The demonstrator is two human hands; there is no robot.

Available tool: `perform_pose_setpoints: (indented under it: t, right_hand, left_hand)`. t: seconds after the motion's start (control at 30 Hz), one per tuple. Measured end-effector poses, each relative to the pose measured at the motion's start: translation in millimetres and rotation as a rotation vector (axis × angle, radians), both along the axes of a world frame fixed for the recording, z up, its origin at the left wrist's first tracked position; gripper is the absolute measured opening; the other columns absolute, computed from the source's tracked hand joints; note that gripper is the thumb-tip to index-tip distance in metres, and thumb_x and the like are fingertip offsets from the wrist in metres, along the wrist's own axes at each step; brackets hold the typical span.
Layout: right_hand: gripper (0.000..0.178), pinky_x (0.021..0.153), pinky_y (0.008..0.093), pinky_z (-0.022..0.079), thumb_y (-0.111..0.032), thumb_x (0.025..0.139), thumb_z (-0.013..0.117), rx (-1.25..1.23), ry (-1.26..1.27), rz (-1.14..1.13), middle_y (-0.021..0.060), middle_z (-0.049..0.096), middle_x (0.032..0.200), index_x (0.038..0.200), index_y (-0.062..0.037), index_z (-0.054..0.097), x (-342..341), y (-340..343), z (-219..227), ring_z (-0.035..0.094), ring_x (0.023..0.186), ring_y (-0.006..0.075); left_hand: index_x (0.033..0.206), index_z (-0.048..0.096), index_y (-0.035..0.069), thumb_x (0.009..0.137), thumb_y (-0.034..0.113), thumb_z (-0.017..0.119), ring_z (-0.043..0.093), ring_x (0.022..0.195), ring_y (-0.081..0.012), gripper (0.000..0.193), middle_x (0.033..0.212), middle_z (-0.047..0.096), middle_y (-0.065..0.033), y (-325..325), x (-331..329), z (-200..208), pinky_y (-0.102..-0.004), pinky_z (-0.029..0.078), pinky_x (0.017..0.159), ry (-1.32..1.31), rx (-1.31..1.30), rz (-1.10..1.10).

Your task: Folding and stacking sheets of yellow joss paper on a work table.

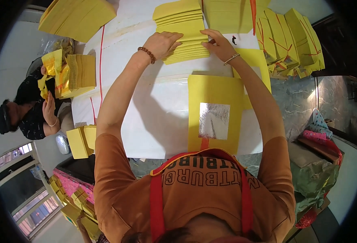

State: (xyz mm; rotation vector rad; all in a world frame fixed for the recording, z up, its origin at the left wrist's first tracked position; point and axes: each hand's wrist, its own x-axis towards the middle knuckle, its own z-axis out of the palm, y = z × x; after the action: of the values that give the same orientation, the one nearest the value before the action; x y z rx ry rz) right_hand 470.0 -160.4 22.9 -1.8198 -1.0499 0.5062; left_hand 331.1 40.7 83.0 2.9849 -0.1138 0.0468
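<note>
A fanned stack of yellow paper sheets (182, 46) lies at the far middle of the white table. My left hand (163, 43), with a beaded bracelet, grips its left edge, fingers bent over the sheets. On the opposite edge, my right hand (220, 45) holds the sheets between thumb and fingers; a thin bangle circles that wrist. Just beyond my hands, more layered yellow sheets (177, 12) continue the row. Nearer to me lies a yellow sheet (195, 109) bearing a silver foil square (214, 120).
Tall yellow paper stacks (78, 18) stand at the far left, and red-tied bundles (292, 40) at the far right. At the left side a person (32, 95) handles yellow paper. A green plastic bag (316, 174) sits at the lower right. A red cord (102, 69) crosses the table (154, 137).
</note>
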Motion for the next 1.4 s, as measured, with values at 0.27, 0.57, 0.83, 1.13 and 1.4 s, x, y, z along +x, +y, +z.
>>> perform_pose_setpoints:
  t: [0.27, 0.57, 0.83, 1.13, 1.4]
  right_hand:
    - [0.042, 0.08, 0.0265, 0.047, -0.025, 0.08, 0.065, 0.019, 0.074, 0.015, 0.006, 0.044, 0.125, 0.119, -0.0147, 0.055, 3.2, 0.5, -7.5, 0.054, 0.084, 0.0148]
    - [0.032, 0.086, 0.026, 0.042, -0.033, 0.083, 0.061, -0.022, 0.271, -0.093, 0.0066, 0.048, 0.12, 0.108, -0.0127, 0.063, -4.2, 8.4, 3.6, 0.05, 0.096, 0.0146]
    - [0.033, 0.083, 0.0301, 0.043, -0.035, 0.086, 0.056, -0.034, -0.203, 0.052, 0.0044, 0.054, 0.116, 0.109, -0.0121, 0.061, 4.3, 4.7, 13.4, 0.051, 0.098, 0.0191]
    - [0.044, 0.082, 0.0293, 0.044, -0.036, 0.08, 0.062, -0.131, -0.196, 0.079, 0.0044, 0.055, 0.111, 0.117, -0.0131, 0.055, 6.5, 5.3, 5.9, 0.055, 0.094, 0.0188]
    - [0.039, 0.078, 0.0258, 0.043, -0.03, 0.079, 0.066, -0.093, 0.039, 0.022, 0.0034, 0.053, 0.108, 0.112, -0.0115, 0.058, 8.7, 4.1, 2.9, 0.052, 0.086, 0.0148]
  left_hand:
    - [0.121, 0.052, 0.008, 0.09, 0.029, 0.047, 0.05, 0.107, -0.027, 0.037, 0.118, 0.055, -0.011, -1.4, -12.4, -34.3, -0.0365, 0.045, 0.087, -0.131, 0.028, -0.008]
    - [0.124, 0.049, 0.008, 0.089, 0.032, 0.048, 0.048, 0.109, -0.0288, 0.042, 0.121, 0.052, -0.0123, 1.5, -19.2, -48.1, -0.0364, 0.039, 0.09, -0.245, -0.041, 0.0]
    - [0.125, 0.047, 0.009, 0.087, 0.029, 0.054, 0.049, 0.106, -0.0287, 0.044, 0.115, 0.055, -0.0126, 8.5, -14.1, -40.0, -0.0382, 0.043, 0.087, -0.199, 0.042, -0.066]
    - [0.12, 0.05, 0.009, 0.078, 0.016, 0.056, 0.056, 0.09, -0.0284, 0.043, 0.098, 0.061, -0.0116, 3.2, -3.9, -25.6, -0.0372, 0.048, 0.078, -0.068, 0.066, -0.072]
    - [0.116, 0.053, 0.007, 0.081, 0.023, 0.055, 0.054, 0.094, -0.028, 0.038, 0.093, 0.061, -0.0125, 5.6, -11.1, -20.5, -0.0378, 0.047, 0.079, -0.096, -0.159, 0.019]
